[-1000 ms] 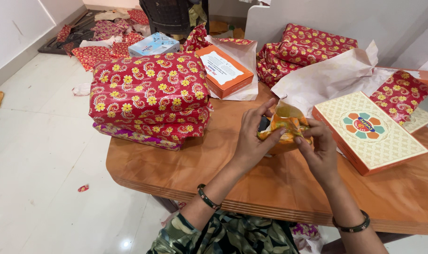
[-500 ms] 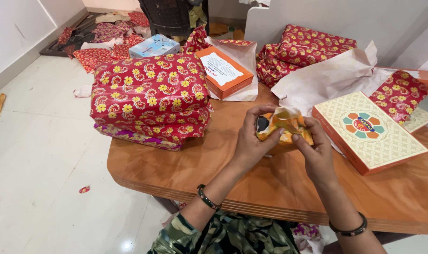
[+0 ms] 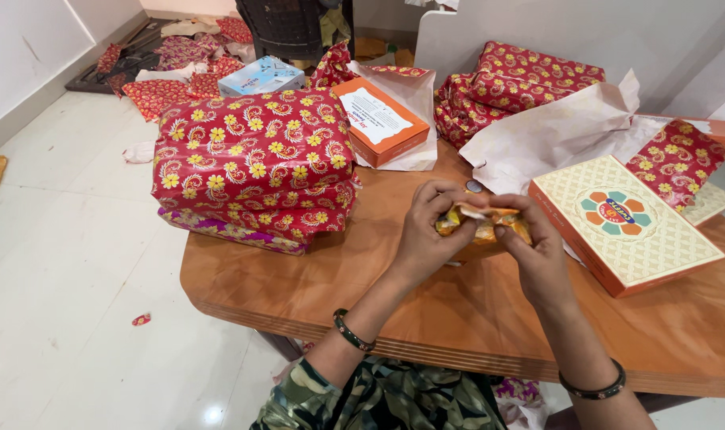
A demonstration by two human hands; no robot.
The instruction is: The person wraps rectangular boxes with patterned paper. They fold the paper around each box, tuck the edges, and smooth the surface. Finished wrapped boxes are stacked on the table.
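Hands — left hand (image 3: pixel 423 232), right hand (image 3: pixel 536 245) — each grip clamped on crinkly orange-yellow wrapped parcel (image 3: pixel 482 225).

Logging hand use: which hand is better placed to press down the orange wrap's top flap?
Probably right: the right hand has fingertips over the orange wrap top, while the left hand grips its side.

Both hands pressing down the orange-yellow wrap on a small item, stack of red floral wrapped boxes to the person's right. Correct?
Not quite. In the head view the stack of red floral wrapped boxes sits to the person's left. Left hand and right hand do grip the small orange-yellow wrapped item.
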